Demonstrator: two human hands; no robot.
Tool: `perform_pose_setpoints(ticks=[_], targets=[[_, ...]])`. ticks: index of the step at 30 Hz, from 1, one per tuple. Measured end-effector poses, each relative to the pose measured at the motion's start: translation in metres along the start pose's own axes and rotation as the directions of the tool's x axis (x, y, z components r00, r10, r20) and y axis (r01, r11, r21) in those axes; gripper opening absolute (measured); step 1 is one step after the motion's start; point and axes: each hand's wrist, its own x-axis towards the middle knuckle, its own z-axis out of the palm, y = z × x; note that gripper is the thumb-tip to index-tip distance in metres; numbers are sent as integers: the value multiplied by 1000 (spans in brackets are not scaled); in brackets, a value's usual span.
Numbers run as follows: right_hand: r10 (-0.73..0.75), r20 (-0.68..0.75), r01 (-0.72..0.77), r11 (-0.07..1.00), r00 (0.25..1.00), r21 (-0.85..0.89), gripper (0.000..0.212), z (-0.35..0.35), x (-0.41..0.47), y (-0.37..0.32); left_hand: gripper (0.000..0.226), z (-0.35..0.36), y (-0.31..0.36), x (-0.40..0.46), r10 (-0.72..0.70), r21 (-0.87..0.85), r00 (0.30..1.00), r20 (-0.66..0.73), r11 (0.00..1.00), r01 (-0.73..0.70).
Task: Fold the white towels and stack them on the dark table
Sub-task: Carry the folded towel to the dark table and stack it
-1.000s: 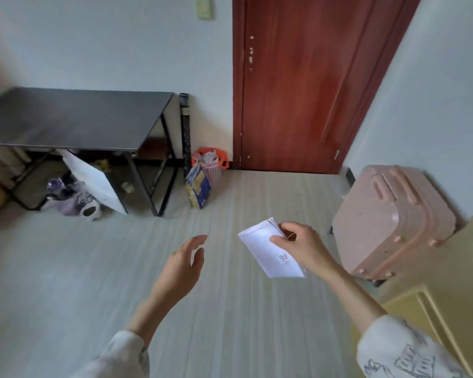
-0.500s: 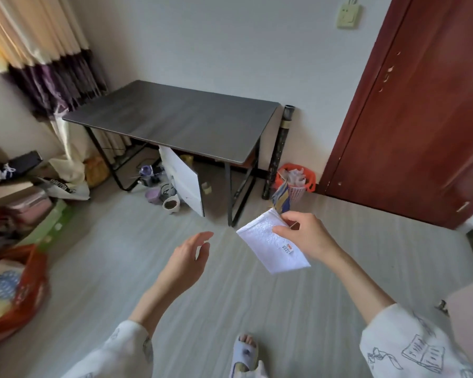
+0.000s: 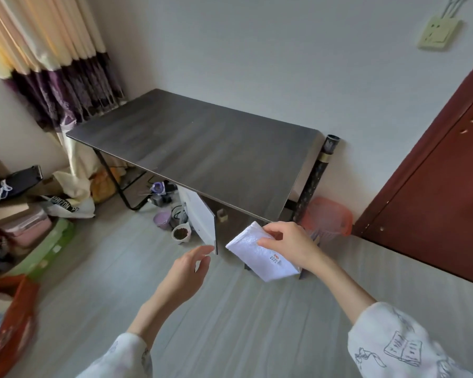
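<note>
A folded white towel [image 3: 260, 253] with a small red-and-white label hangs in the air just in front of the dark table's near right corner. My right hand [image 3: 287, 245] pinches it along its right side, thumb on top. My left hand [image 3: 187, 271] floats to the left of the towel with relaxed fingers and holds nothing. The dark table [image 3: 197, 148] stands against the wall ahead, its top bare.
A white board [image 3: 200, 216], cups and a small bowl [image 3: 181, 233] sit under the table. A pink basket [image 3: 327, 219] and a dark tube [image 3: 316, 175] stand at its right end beside the red door [image 3: 432, 186]. Boxes and bags [image 3: 25, 236] crowd the left floor.
The view has swung left and closer to the dark table. My right hand has carried the folded towel toward the table's near corner; my left hand kept its place beside it.
</note>
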Motion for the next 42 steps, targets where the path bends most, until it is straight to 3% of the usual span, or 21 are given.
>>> perform_pose_setpoints(ticks=[5,11,13,15,18,25,31,42], targets=[[-10,64,9,1000,998,20,23,0,112,-2,31,-21,-19,115,24,-43,999,28,999,-23],[48,130,-52,998,990,33,20,9,245,1,56,-46,-39,263,84,-75,952,295,995,-64],[69,147,-76,996,987,38,17,9,281,2,44,-52,-43,304,94,-71,935,342,995,-74],[94,141,-105,992,986,72,15,6,316,5,11,-54,-46,343,68,-99,924,377,994,-33],[155,146,-173,977,977,126,13,1,356,16,23,-50,-48,388,69,-112,910,408,993,-26],[360,316,-447,853,878,271,25,-9,451,80,13,-21,-67,492,-38,-255,825,564,942,217],[482,450,-604,777,751,175,25,-5,517,147,19,13,-92,570,-251,-227,739,625,847,480],[560,141,-576,807,816,131,19,-4,598,178,18,45,-112,668,-431,-28,765,479,863,504]])
